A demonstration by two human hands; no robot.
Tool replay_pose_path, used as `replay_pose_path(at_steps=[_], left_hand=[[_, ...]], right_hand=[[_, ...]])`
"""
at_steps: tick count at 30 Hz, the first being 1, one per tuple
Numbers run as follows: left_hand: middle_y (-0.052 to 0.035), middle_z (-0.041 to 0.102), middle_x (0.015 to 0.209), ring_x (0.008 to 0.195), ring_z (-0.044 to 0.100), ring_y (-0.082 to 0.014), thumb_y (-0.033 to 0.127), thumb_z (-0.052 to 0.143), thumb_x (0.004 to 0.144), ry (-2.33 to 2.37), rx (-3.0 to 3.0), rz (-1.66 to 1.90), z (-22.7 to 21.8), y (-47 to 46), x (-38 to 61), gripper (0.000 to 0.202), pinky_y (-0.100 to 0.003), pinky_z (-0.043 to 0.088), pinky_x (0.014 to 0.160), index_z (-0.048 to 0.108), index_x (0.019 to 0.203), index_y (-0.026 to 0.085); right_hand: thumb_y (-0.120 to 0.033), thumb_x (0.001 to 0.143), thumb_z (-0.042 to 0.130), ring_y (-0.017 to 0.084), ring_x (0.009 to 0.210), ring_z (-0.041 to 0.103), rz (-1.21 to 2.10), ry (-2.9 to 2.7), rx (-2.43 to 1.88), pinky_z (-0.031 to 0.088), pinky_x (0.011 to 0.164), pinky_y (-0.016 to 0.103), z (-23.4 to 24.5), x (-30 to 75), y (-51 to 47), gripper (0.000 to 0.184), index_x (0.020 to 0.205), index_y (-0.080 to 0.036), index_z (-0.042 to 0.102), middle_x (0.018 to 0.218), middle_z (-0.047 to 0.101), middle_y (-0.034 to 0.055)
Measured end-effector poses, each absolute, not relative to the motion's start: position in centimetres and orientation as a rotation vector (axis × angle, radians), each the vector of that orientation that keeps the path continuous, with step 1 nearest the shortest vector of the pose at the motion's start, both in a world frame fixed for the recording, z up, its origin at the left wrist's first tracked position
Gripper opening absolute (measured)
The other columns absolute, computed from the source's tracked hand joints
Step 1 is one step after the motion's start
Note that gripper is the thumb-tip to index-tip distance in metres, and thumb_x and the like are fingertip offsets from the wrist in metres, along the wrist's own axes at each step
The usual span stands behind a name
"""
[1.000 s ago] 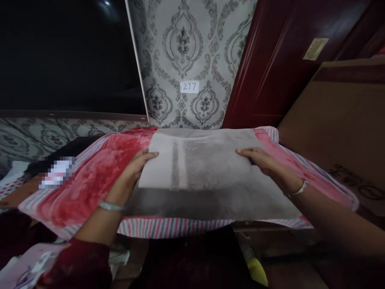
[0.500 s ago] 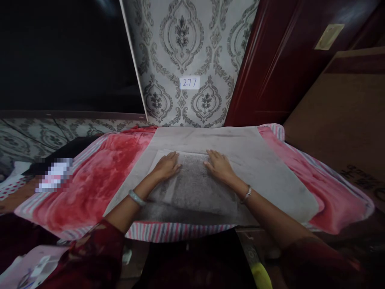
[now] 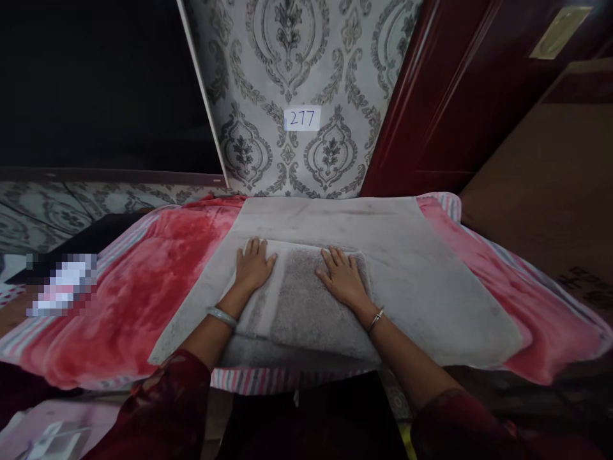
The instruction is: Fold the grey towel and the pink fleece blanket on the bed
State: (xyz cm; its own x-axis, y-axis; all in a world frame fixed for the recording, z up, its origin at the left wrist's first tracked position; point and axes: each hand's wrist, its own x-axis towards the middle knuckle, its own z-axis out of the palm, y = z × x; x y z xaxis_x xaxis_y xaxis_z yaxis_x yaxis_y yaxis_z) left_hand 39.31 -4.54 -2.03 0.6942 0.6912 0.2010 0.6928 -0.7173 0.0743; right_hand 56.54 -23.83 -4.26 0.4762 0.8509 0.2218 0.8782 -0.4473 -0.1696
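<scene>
A folded grey towel lies on a larger grey cloth spread over a red and pink blanket with striped edges. My left hand rests flat on the towel's left part, fingers stretched out. Flat on the towel's right part lies my right hand, fingers spread. Both hands press down and hold nothing. A bangle sits on each wrist.
Patterned grey wallpaper with a paper label "277" is straight ahead. A dark screen stands at the left, a dark red door at the right, a brown cardboard box beside it. A blurred-out item lies at the left.
One second ago both hands held the towel up by its sides. They have laid it down folded on the grey cloth and now rest flat on top.
</scene>
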Motion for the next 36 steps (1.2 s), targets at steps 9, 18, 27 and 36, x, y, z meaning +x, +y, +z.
replay_pose_path(at_steps=[9,18,27,36], left_hand=[[-0.0252,0.061,0.134,0.124,0.056,-0.0372,0.034,0.037,0.099,-1.447,-2.768,-0.525,-0.8,-4.5,38.0,0.055,-0.049,0.045,0.102,0.051,0.143,0.004],[-0.0313,0.058,0.135,0.131,0.050,-0.0468,0.048,0.061,0.082,-2.034,-2.772,-0.804,0.0,-1.9,37.8,0.068,-0.057,0.041,0.105,0.058,0.135,0.004],[-0.0114,0.072,0.072,0.074,0.071,-0.0325,0.043,0.075,0.065,-2.261,-3.107,-1.000,0.7,0.9,37.1,0.029,-0.037,0.054,0.063,0.068,0.075,0.016],[-0.0068,0.072,0.074,0.069,0.068,-0.0235,0.045,0.078,0.061,-2.130,-3.333,-1.412,2.2,-0.5,36.2,0.036,-0.030,0.052,0.056,0.065,0.081,0.017]], right_hand=[[-0.049,0.103,0.038,0.033,0.153,0.020,-0.158,-1.240,-2.598,0.013,0.121,0.059,-2.9,56.9,-24.2,0.063,0.156,-0.015,0.040,0.165,0.031,0.0142],[-0.054,0.102,0.037,0.035,0.154,0.013,0.032,-0.772,-2.699,0.019,0.121,0.055,-3.2,60.9,-28.3,0.069,0.153,-0.007,0.042,0.164,0.030,0.0184],[-0.041,0.099,0.048,0.030,0.149,0.031,0.137,-0.831,-2.571,0.023,0.119,0.051,-2.7,60.5,-27.4,0.054,0.146,-0.015,0.051,0.154,0.048,0.0163],[-0.034,0.091,0.057,0.028,0.116,0.064,0.115,-0.754,-2.501,0.048,0.095,0.035,-1.9,60.5,-26.8,0.045,0.132,-0.016,0.056,0.123,0.070,0.0150]])
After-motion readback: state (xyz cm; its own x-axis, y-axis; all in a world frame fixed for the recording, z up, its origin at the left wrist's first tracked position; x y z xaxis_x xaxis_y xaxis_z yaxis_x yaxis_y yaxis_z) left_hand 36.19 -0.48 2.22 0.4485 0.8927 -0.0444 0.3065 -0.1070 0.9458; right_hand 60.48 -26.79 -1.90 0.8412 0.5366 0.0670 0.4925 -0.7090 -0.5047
